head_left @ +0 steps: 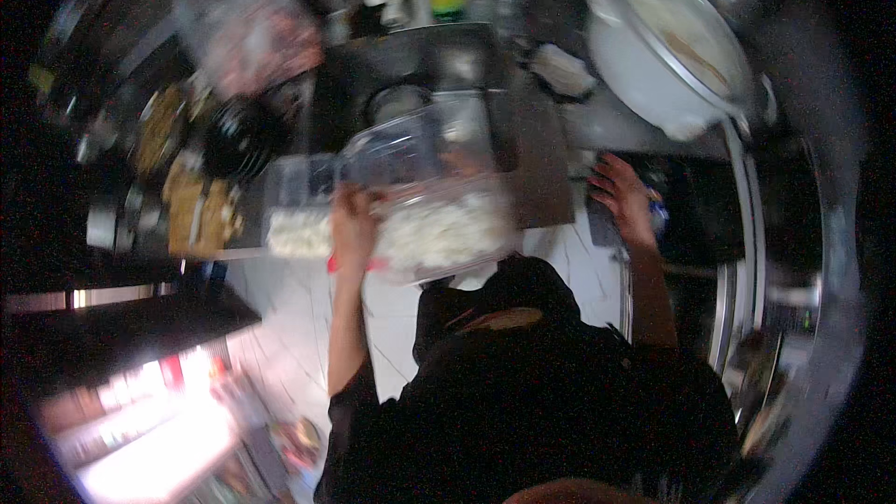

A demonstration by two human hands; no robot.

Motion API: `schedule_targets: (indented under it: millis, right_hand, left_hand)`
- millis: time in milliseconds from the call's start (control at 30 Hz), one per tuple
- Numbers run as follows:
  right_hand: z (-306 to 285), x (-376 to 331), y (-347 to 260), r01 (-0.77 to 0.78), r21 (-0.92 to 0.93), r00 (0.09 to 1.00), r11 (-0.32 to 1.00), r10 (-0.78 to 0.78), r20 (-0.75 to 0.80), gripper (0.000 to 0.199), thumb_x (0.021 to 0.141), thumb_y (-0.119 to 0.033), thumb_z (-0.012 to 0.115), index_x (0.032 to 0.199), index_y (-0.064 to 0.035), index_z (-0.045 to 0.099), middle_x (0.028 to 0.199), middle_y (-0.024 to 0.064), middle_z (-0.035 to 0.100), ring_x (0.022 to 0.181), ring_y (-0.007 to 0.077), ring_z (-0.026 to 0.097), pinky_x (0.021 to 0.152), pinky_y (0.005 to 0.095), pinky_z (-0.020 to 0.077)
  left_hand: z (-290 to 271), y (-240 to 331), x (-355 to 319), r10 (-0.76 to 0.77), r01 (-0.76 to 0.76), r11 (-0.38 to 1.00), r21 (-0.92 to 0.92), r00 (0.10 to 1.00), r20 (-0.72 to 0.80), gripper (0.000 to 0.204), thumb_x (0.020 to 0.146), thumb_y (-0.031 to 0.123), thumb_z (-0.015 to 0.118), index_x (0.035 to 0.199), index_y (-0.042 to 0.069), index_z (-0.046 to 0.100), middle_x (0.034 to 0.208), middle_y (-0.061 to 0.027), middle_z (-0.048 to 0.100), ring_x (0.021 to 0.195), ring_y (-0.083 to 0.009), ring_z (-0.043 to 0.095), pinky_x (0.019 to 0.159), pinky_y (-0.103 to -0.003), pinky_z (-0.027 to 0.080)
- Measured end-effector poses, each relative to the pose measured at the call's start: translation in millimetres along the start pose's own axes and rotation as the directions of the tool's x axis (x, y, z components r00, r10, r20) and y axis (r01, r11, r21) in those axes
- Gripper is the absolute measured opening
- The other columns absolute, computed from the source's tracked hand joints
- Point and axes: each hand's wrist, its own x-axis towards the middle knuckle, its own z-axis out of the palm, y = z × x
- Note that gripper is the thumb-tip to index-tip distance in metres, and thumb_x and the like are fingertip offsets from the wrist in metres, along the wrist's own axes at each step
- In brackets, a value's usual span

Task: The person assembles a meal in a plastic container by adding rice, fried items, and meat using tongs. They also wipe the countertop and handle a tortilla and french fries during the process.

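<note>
A clear plastic container [485,189] of white chopped food [434,231] lies in front of my body at the counter's near edge. My left hand [355,222] is closed on its left side, fingers curled at the rim. Something red [373,264] shows below that hand, too blurred to name. A smaller clear tub [287,182] with white pieces [297,233] stands just left of it. Out to the right, my right hand [620,194] is open and holds nothing, its fingers spread near the dark counter below a large white pot.
The big white pot [644,65] stands at the far right with pale contents and a utensil inside. A bag of pinkish food [257,42] lies far left, above a black bowl-like thing [241,135]. A brown board [541,182] lies right of the container. A bright shelf [159,448] glows lower left.
</note>
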Motion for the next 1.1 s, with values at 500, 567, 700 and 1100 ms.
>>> schedule_targets:
  millis: [500,567,700,1100]
  right_hand:
    - [-59.3,-42.0,-11.2,0.058,-0.099,0.862,0.993,-0.100,-0.496,0.033,0.098,-0.021,0.054,0.128,-0.0082,0.054,0.111,0.0075,0.065,0.088,0.0161,0.065,0.071,0.0306,0.0535]
    - [-90.5,-54.7,-14.6,0.081,-0.086,0.852,0.993,-0.113,-0.511,0.033,0.098,-0.022,0.054,0.129,-0.0080,0.054,0.111,0.0087,0.065,0.088,0.0177,0.065,0.073,0.0326,0.0538]
    - [-137.1,-88.8,-16.8,0.082,-0.058,0.822,0.995,-0.101,-0.561,0.037,0.096,-0.026,0.058,0.128,-0.0071,0.053,0.111,0.0077,0.064,0.090,0.0167,0.065,0.074,0.0329,0.0545]
    - [-163.9,-257.2,45.4,0.173,0.142,0.504,0.975,0.036,-0.863,0.031,0.096,-0.017,0.053,0.126,-0.0062,0.053,0.109,0.0098,0.065,0.085,0.0177,0.066,0.068,0.0318,0.0553]
  left_hand:
    - [292.0,-76.5,94.9,0.063,0.138,0.702,-0.699,0.965,0.254,0.037,0.100,0.041,0.045,0.098,0.005,0.057,0.087,-0.0060,0.062,0.068,-0.0245,0.055,0.062,-0.037,0.045]
    - [314.7,-66.2,86.1,0.142,0.243,0.604,-0.759,0.904,0.402,0.038,0.100,0.043,0.045,0.104,0.007,0.058,0.088,-0.0013,0.060,0.070,-0.0190,0.052,0.065,-0.035,0.044]
    - [317.2,-20.0,83.4,0.198,0.214,0.761,-0.613,0.822,0.533,0.037,0.102,0.043,0.041,0.112,0.009,0.052,0.097,-0.0046,0.059,0.082,-0.0177,0.052,0.077,-0.035,0.044]
    - [417.1,329.4,-7.6,0.512,-0.243,0.856,-0.457,0.266,0.817,0.036,0.101,0.021,0.040,0.134,0.007,0.043,0.093,-0.0096,0.064,0.066,-0.0118,0.052,0.065,-0.030,0.044]
